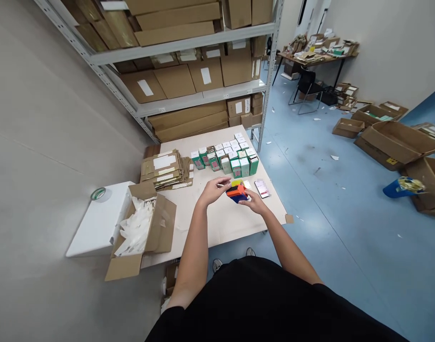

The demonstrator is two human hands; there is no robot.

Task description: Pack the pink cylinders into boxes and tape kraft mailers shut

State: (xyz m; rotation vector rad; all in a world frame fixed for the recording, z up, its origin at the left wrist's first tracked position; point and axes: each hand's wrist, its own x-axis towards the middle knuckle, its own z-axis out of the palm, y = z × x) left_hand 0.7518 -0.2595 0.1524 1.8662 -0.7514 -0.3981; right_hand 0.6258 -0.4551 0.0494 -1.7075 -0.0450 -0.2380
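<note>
My right hand [253,202] grips a small orange, black and blue block-shaped thing [237,192] from its right side, over the table's front part. Its exact kind is too small to make out. My left hand [214,191] reaches to its left side with fingers stretched and thumb apart; whether the fingertips touch it I cannot tell. Something yellow [236,182] shows just behind it. Beyond my hands stand several green-and-white small boxes [236,166] in close rows. To the right of my right hand lies a phone [262,188] with its screen lit.
A stack of flattened cardboard [163,170] lies at the table's left. Nearer me, an open carton [163,225] holds white paper scraps, beside a white case [99,221] bearing a tape roll [98,194]. Shelving [203,96] with cartons rises behind. Open boxes [391,142] sit on the floor at right.
</note>
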